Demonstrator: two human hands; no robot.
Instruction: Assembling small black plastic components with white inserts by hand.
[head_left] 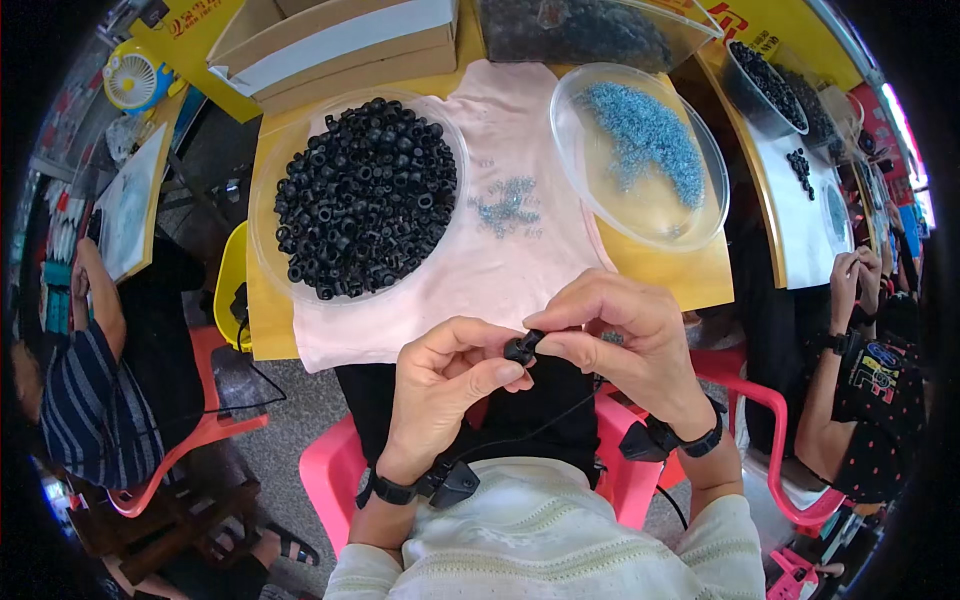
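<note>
Black ring (521, 348) in both pinched grips

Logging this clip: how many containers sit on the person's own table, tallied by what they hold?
Clear dish of black rings: 1
Clear dish of blue beads: 1
Clear tub of dark pieces: 1
Cardboard box: 1
Total: 4

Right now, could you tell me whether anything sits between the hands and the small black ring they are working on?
Nothing visible does. The left hand and right hand both pinch the small black ring directly with their fingertips, above the lap, in front of the pink cloth.
</note>
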